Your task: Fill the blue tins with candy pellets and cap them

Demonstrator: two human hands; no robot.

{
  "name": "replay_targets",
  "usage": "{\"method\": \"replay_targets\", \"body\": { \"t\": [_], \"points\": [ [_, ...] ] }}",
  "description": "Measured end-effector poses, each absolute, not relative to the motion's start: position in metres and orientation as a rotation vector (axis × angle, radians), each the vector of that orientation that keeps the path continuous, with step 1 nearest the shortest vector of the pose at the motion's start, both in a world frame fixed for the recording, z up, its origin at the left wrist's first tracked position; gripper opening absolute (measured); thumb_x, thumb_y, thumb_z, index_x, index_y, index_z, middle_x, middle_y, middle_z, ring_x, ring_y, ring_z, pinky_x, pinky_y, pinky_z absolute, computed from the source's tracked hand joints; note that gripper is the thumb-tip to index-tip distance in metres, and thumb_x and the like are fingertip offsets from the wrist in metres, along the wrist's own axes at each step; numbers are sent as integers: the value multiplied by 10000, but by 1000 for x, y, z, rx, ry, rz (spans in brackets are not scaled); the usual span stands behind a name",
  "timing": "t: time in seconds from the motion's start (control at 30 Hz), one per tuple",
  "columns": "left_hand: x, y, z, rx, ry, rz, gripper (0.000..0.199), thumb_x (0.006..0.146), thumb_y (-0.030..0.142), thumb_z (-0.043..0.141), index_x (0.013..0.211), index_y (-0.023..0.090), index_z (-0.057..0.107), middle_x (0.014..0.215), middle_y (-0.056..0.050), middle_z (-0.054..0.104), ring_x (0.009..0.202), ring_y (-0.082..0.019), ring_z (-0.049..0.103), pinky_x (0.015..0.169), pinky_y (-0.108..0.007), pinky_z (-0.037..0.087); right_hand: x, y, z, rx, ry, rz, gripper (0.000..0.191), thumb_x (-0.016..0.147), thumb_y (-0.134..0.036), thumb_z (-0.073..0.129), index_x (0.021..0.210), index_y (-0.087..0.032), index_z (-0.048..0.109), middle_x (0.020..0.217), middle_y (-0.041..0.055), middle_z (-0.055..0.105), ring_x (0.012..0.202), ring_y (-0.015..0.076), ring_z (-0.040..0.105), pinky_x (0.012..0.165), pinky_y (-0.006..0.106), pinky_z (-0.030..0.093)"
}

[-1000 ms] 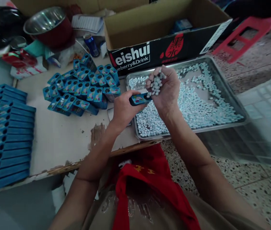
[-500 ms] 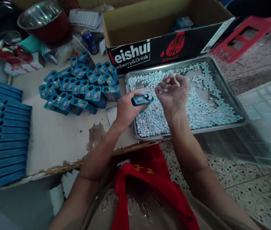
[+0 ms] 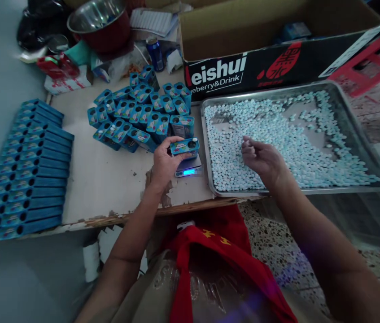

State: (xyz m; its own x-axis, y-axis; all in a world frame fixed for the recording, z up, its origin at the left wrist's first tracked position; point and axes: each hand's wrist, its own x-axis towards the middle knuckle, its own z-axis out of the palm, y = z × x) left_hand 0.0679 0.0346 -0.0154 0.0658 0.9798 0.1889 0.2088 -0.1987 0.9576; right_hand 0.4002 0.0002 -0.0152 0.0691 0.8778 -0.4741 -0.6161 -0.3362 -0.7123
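My left hand (image 3: 165, 162) grips a small blue box (image 3: 185, 147) by its sides. A white tablet lies by the round hole in its top. Directly beneath the box is a small digital scale (image 3: 189, 172) with a lit blue display; I cannot tell whether they touch. My right hand (image 3: 260, 157) hovers over a metal tray (image 3: 212, 181) strewn with pale blue and white tablets (image 3: 270, 130). Its fingers are curled round a few tablets, mostly hidden.
Several similar boxes (image 3: 139, 112) stand loosely grouped behind my left hand. Neat rows of more boxes (image 3: 38, 179) fill the table's left side. Behind the tray is a large black carton (image 3: 223, 74). A drink can (image 3: 155, 54) and a metal bowl (image 3: 98, 27) stand at the back.
My left hand has brought the box from the tray's edge to over the scale, uncovering the lit display. My right hand's fingers have curled inward over the tray. The view has swung left.
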Motion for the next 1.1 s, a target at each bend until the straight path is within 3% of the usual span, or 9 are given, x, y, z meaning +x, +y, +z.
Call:
{"method": "replay_targets", "body": {
  "t": [0.1,0.17,0.27,0.37,0.43,0.57,0.8,0.93,1.1],
  "points": [
    [68,33,-24,1586,1257,1144,499,768,204,1104,1198,272,859,1180,-33,880,1081,-271,837,1035,-427,687,387,-4,-1,-1195,-192,1684,291,917,-35,761,1050,-277,671,730,-52,604,498,89,437,398,117,374],
    [67,33,-22,1705,1243,1154,602,810,261,1113,1340,284,828,1300,-59,868,1192,-296,830,1103,-452,677,379,-2,8,-1214,-185,1705,294,904,-33,759,1068,-268,697,750,-31,624,534,105,468,416,138,407],
    [67,35,-11,2046,1209,1148,805,915,530,1080,1603,316,719,1538,-121,791,1438,-357,747,1275,-528,596,377,2,16,-1227,-185,1721,303,872,-52,799,1075,-260,716,787,-3,641,595,128,529,452,167,461],
    [70,43,-1,2404,1128,974,830,1014,831,858,1652,322,709,1699,-171,692,1612,-423,628,1387,-602,484,381,3,15,-1228,-158,1732,308,870,-52,803,1070,-270,716,801,5,649,619,141,560,463,181,493],
    [72,49,0,2526,1087,858,817,1051,905,711,1614,315,748,1764,-186,642,1676,-455,570,1411,-650,441,383,1,13,-1220,-130,1736,299,889,-47,781,1064,-279,713,791,3,652,609,143,558,449,177,489],
    [66,43,-6,2550,1111,845,791,1075,905,631,1581,315,775,1780,-189,633,1699,-453,560,1420,-690,412,386,-6,6,-1212,-115,1746,252,922,-56,760,1069,-255,712,791,11,651,588,129,560,439,161,473],
    [27,12,14,2219,1295,1148,650,964,823,907,1387,331,866,1586,-130,766,1528,-410,704,1384,-571,520,372,0,8,-1284,-108,1608,246,927,-49,730,1055,-257,696,819,8,640,634,139,575,481,163,523],
    [10,7,25,2087,1348,1218,487,971,697,974,1278,333,872,1415,-84,825,1419,-375,759,1352,-548,568,363,-2,20,-1301,-202,1571,313,899,33,695,1051,-240,719,895,29,696,758,127,647,636,149,607],
    [-2,1,24,2060,1315,1317,427,1036,686,918,1262,330,851,1361,-67,837,1379,-344,777,1319,-547,600,363,-10,35,-1443,-375,1636,218,991,-16,743,1073,-215,774,821,21,666,667,103,525,535,144,453]
  ]
}}
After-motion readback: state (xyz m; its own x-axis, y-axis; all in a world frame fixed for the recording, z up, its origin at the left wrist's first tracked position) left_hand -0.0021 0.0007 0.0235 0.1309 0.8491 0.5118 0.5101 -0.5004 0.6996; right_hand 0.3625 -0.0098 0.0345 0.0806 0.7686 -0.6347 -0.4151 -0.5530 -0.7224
